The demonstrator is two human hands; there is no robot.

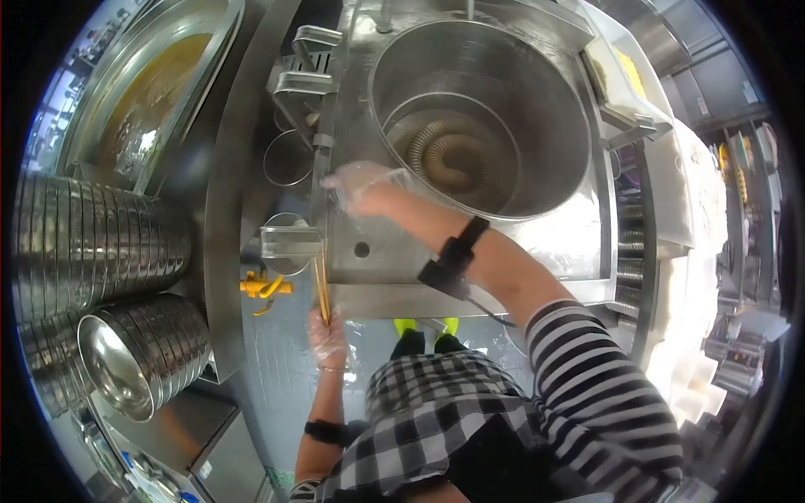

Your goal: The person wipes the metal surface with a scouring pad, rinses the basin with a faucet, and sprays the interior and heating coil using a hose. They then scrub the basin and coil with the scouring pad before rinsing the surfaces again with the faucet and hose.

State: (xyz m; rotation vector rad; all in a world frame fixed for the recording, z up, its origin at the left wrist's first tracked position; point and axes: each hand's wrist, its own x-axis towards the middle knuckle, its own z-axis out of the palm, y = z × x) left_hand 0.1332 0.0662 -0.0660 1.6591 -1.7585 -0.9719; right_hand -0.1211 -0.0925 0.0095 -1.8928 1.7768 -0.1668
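Observation:
My left hand, in a clear plastic glove, is closed round a pair of long chopsticks that point up beside the counter's left edge. Just above them is a small metal holder on the counter's side. My right hand, also gloved and blurred by motion, is over the steel counter, left of a large round pot. Its fingers are too smeared to read. Inside the pot, a coiled ribbed hose or coil lies in cloudy liquid.
Stacked round metal pans stand at the left, below a basin of brownish liquid. A yellow valve is beneath the metal holder. Metal handles line the counter's upper left. A white container is at the right.

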